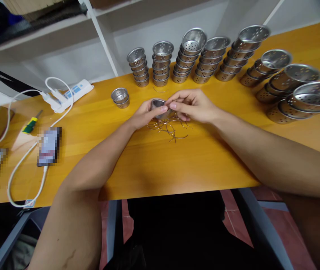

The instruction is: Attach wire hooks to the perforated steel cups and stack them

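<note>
Both hands meet over the middle of the orange table. My left hand and my right hand are closed together around one small perforated metal cup, fingertips touching at its rim. Just beneath them lies a loose heap of thin wire handles. A short stack of two cups stands to the left of my hands. Whether a wire sits between my fingers is hidden.
Several stacks of perforated metal cups line the far edge, and more leaning stacks lie at the right. At the left are a white power strip with cables, a screwdriver and a phone.
</note>
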The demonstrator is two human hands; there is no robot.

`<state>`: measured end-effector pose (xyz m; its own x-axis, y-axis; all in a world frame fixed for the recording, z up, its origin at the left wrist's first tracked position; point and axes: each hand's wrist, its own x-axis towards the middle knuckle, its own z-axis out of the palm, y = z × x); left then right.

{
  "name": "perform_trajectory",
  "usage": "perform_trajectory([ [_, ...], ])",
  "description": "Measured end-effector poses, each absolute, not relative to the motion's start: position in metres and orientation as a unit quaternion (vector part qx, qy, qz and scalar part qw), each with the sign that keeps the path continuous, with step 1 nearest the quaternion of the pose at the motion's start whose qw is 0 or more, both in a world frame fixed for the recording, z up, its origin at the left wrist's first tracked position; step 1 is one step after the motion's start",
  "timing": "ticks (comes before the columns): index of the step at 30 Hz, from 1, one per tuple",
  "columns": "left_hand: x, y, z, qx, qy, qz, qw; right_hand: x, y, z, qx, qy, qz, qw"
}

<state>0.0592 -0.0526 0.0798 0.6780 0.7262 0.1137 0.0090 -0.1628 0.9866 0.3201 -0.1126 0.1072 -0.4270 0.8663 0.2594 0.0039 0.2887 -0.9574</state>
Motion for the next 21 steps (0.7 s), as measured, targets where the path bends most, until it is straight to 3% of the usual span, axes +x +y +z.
perform_trajectory([
  [21,0.054,-0.048,0.076,0.758,0.233,0.29,0.537,0.311,-0.116,0.108,-0.316,-0.649,0.528,0.448],
])
